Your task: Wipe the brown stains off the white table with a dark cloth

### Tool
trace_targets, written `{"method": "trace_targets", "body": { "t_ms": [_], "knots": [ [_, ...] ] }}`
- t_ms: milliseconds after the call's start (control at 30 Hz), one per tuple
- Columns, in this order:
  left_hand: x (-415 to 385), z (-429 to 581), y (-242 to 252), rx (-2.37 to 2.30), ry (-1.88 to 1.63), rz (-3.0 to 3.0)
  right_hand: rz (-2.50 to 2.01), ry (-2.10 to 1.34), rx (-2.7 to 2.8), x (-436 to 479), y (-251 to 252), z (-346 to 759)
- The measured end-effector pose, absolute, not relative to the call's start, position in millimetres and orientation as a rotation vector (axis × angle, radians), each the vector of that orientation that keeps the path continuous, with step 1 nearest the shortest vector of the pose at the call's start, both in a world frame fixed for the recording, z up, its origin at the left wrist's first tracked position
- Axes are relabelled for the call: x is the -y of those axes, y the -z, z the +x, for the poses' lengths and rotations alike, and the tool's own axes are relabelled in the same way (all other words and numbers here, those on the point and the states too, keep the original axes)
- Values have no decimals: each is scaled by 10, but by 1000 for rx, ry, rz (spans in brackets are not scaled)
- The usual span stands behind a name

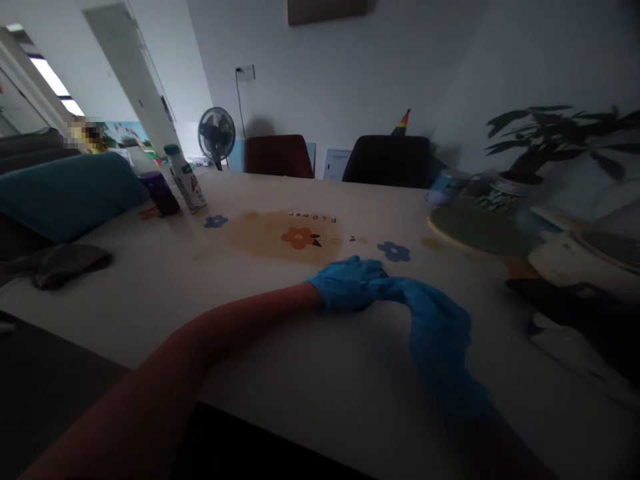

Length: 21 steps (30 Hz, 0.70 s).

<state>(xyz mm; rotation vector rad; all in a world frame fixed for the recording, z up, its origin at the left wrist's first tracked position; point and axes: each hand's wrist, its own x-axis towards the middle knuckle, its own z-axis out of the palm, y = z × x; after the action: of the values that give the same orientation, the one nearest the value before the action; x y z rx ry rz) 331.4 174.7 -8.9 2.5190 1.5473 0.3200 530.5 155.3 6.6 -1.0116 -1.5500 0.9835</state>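
Nearer me than the orange flower (299, 238), my left hand (349, 283) and right hand (433, 320) overlapped; whether fingers gripped, I couldn't tell.

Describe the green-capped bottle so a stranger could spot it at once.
Start at the white table and look past the blue-gloved left hand to the far left. There, near the teal cushion, the bottle stands beside a dark purple tub. It is the taller of the two, white with a red marking and a green cap.
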Motion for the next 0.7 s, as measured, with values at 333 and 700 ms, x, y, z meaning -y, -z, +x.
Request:
{"method": "trace_targets", "body": {
  "t_ms": [333, 700],
  "knots": [
    [-764, 1694, -47, -2036, -301, 2209, -878, -1116, 1558, -1481, -42, 5246],
    [-81, 568, -113, -2356, -478, 1854, -773, -1340, 1860, -1481, 24, 5269]
  ]
}}
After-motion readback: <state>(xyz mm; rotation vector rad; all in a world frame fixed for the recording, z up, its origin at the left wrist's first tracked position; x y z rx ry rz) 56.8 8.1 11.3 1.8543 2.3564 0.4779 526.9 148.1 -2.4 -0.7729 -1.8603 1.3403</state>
